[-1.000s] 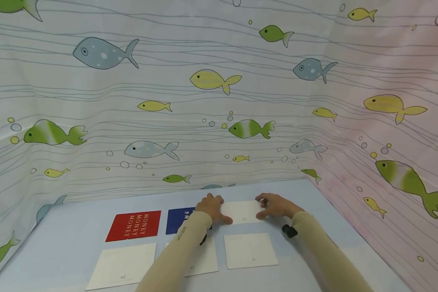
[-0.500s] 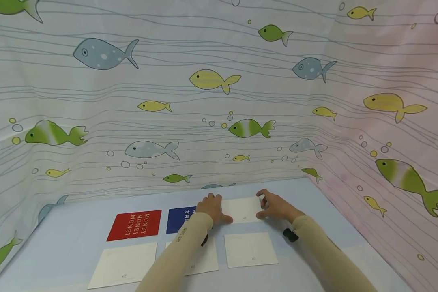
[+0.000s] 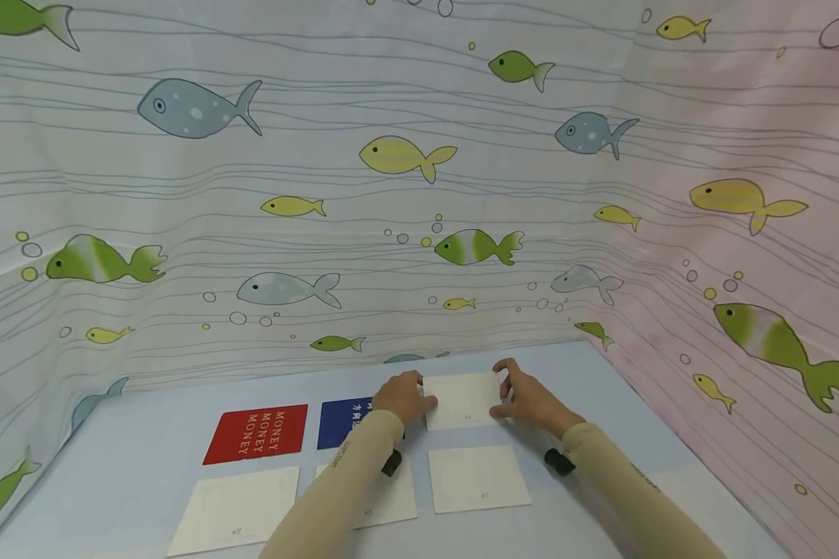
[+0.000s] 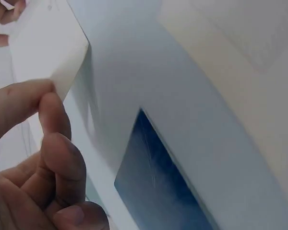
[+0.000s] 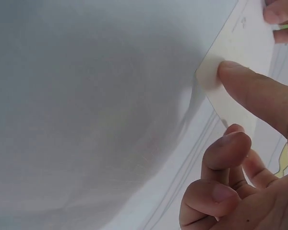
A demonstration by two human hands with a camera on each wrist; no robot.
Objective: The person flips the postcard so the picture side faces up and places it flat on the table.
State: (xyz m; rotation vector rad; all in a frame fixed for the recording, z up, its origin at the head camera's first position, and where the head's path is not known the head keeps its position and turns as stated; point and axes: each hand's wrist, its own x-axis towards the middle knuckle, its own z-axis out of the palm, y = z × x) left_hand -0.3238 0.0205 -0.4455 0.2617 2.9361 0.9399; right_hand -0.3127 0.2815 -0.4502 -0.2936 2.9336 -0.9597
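Observation:
Between my two hands a white card (image 3: 461,400) with a small dark mark near its lower edge tilts up off the table. My left hand (image 3: 400,400) pinches its left side; in the left wrist view a finger and the thumb meet at the edge of the card (image 4: 48,48). On the other side my right hand (image 3: 534,402) holds it, its thumb (image 5: 245,84) pressing on the face and fingers behind. Left of my left hand lies a blue card (image 3: 337,425) with white characters, partly covered by the forearm.
A red card (image 3: 259,433) reading MONEY lies at the left of the back row. Three white cards form the front row: left (image 3: 234,508), middle (image 3: 395,497) partly under my left forearm, and right (image 3: 478,481). Fish-patterned curtains (image 3: 287,248) border the pale blue table.
The white card has risen slightly and tilts more toward me, its far edge higher. My left fingers have drawn in on its left edge. The other cards stay in place.

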